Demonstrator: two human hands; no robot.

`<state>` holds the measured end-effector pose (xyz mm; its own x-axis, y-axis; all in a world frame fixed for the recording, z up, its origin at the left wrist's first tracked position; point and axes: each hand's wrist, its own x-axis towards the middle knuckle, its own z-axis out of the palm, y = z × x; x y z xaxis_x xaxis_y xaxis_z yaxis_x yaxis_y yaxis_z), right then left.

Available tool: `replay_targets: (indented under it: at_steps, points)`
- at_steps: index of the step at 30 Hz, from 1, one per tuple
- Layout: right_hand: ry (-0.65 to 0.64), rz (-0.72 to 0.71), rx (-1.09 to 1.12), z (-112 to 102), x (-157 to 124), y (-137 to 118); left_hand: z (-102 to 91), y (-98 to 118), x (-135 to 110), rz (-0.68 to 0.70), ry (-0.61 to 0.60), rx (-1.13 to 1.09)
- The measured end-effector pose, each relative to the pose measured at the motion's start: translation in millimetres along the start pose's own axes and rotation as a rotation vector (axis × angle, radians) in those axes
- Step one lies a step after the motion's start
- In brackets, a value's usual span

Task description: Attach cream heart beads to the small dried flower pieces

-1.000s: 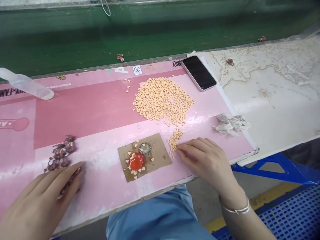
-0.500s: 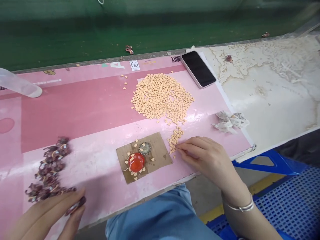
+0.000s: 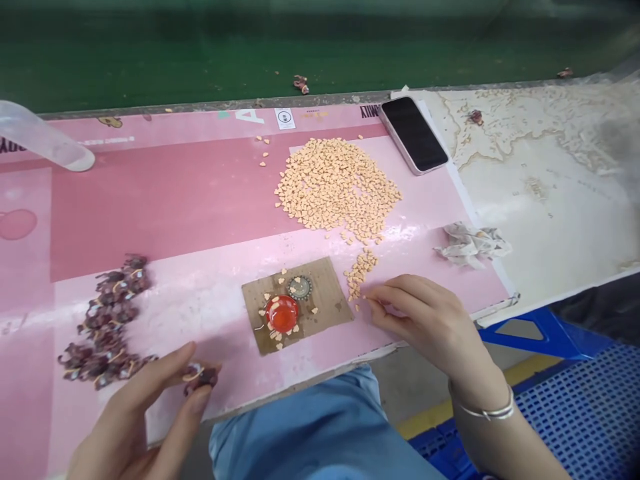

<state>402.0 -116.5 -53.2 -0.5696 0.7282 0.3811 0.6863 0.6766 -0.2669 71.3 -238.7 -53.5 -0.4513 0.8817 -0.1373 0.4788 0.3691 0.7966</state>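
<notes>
My left hand (image 3: 145, 407) pinches a small dark purple piece (image 3: 200, 377) near the board's front edge, just right of a heap of like purple pieces (image 3: 107, 330). My right hand (image 3: 425, 320) rests on the pink board (image 3: 200, 200) with fingertips pinched at the end of a trail of small tan heart-shaped bits (image 3: 361, 270). A big pile of the same tan bits (image 3: 337, 190) lies farther back. Between my hands sits a brown cardboard square (image 3: 325, 293) bearing a red cap (image 3: 282, 313), a toothed metal ring (image 3: 300, 287) and a few tan bits.
A phone (image 3: 414, 133) lies face up at the back right. A crumpled tissue (image 3: 473, 243) sits near the board's right edge. A clear plastic bottle (image 3: 43, 137) lies at the back left. A green belt (image 3: 250, 60) runs behind the board.
My left hand drew away from the purple heap toward the front edge and lifted one purple piece in a pinch. My right hand stayed at the tan trail.
</notes>
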Motion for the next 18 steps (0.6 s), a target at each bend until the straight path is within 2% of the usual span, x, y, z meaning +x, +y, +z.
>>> replay_targets:
  at_steps: [4,7,13,18]
  points:
    - [0.117,-0.005,0.163,7,15,-24,15.6,26,-9,-0.094,0.049,-0.091]
    - [0.158,-0.048,0.221,18,28,-41,25.6,36,-14,-0.13,0.085,-0.188]
    - [0.149,-0.078,0.248,31,42,-52,35.8,40,-18,-0.054,0.001,-0.266]
    - [0.103,-0.088,0.202,31,44,-53,36.6,36,-20,-0.061,-0.001,-0.273]
